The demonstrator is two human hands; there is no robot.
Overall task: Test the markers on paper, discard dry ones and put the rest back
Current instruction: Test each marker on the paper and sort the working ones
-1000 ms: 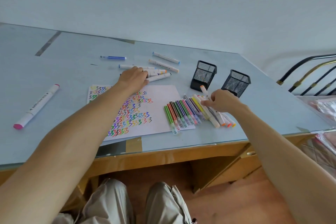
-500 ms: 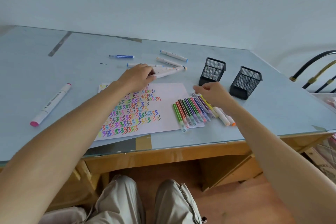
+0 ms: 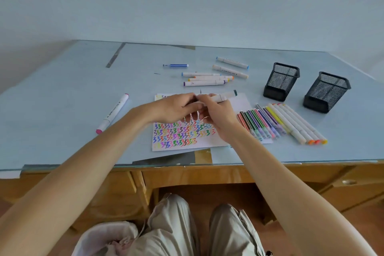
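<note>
You are working mid-task. The paper (image 3: 239, 103) is carrying several rows of coloured test marks, so many markers appear tested already.

Going left to right across the table (image 3: 62, 93):

1. At 9 o'clock of the paper, a pink-tipped marker (image 3: 113, 113) is lying alone; whether it counts as a discard cannot be told.
2. At 12 o'clock, five white markers (image 3: 207, 78) and a blue pen (image 3: 176, 65) are lying loose, probably awaiting test.
3. Over the paper's upper half, your left hand (image 3: 174, 108) and right hand (image 3: 216, 116) are meeting on the held marker (image 3: 223, 97). The fingers of both hands are pinching it, the left at its hidden near end, the right around its barrel. Its long axis is running nearly level, left to right, with the dark cap pointing toward 3 o'clock.
4. At 3 o'clock, a sorted row of markers (image 3: 278, 122) is lying side by side.
5. At 2 o'clock, two mesh holders (image 3: 281, 81) are standing and look empty, so returning the good markers is not yet done.
</note>
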